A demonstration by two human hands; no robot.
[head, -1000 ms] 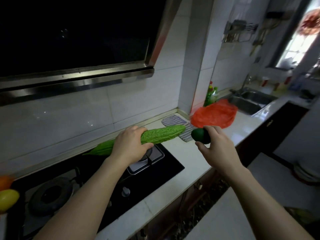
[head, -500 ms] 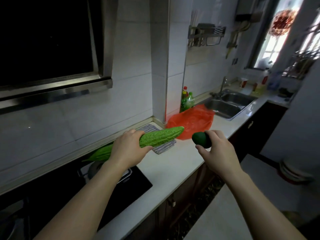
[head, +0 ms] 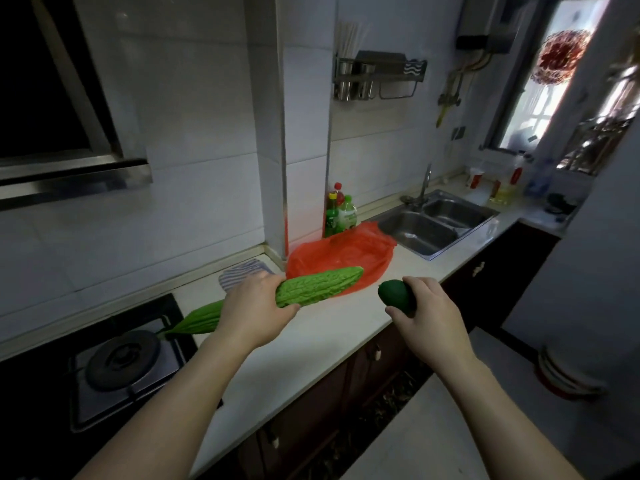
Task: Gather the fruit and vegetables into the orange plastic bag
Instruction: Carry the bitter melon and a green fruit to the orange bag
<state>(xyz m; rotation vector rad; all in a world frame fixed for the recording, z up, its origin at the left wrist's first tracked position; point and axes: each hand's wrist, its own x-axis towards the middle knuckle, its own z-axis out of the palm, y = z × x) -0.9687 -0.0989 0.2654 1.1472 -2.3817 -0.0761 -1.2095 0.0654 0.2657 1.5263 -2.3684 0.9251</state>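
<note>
The white surface (head: 329, 336) runs from the gas hob (head: 121, 358) on the left to the double sink (head: 420, 233) on the right. The orange plastic bag (head: 332, 254) lies slack and low on it between them, pushed into the tiled corner, with no produce visible inside. The bitter gourd (head: 318, 287) is the longest item in play. The left hand (head: 252, 306) is wrapped round its middle, with its blunt tip reaching toward the near edge of the bag and its thin tail pointing back at the hob. The right hand (head: 429, 317) has its fingers curled round a small dark green fruit (head: 394, 294), held just short of the bag on the sink side. The main risk, as I judge it, is that both hands are full and nothing holds the bag's mouth open, and I cannot tell how wide that mouth lies. A long gourd pushed in end first may slide the thin plastic along the surface, bunching it against the bottles (head: 341, 216) standing just behind and knocking them over. The gourd may also end up lying on top of the bag instead of inside it. The round fruit, dropped onto collapsed plastic, could roll off toward the sink or the front edge.
</note>
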